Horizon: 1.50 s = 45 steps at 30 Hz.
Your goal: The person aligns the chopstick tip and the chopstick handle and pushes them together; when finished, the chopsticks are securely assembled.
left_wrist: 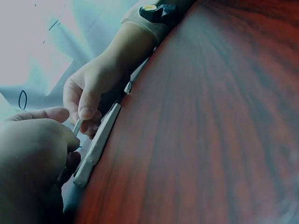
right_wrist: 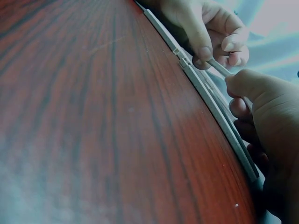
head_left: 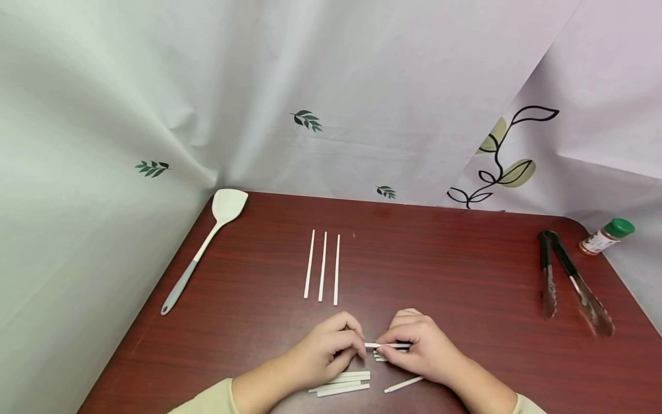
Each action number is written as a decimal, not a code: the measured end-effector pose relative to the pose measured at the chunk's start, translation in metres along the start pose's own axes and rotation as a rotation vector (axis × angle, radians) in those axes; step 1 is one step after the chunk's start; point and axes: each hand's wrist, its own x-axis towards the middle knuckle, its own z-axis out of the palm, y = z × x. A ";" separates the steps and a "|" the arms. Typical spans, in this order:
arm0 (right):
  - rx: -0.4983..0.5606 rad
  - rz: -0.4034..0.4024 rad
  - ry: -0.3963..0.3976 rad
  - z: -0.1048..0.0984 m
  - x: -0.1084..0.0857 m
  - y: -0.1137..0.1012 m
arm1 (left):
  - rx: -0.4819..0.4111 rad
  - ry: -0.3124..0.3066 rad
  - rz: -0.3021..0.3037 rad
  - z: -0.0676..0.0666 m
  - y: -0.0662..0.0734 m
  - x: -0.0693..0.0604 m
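Both hands meet near the table's front edge in the head view. My left hand [head_left: 333, 351] pinches one end of a thin white stick [head_left: 370, 345], and my right hand [head_left: 424, 348] pinches the same stick between thumb and fingers farther right. In the right wrist view the stick [right_wrist: 218, 67] spans the gap between both hands. Several short white sticks [head_left: 343, 390] lie under and beside the left hand; a few more ends show below the right hand, along with a single slanted stick [head_left: 403, 384]. Three long white sticks [head_left: 323, 267] lie apart, side by side, beyond the hands.
A white spatula with a grey handle [head_left: 181, 286] lies along the table's left side. At the right are black-handled metal tongs [head_left: 574, 276] and a seasoning bottle with a green cap [head_left: 606, 237]. Patterned white cloth [head_left: 362, 115] hangs behind the table.
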 end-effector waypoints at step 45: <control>0.015 0.015 0.026 0.004 0.002 -0.013 | 0.190 0.040 -0.020 0.000 0.004 -0.003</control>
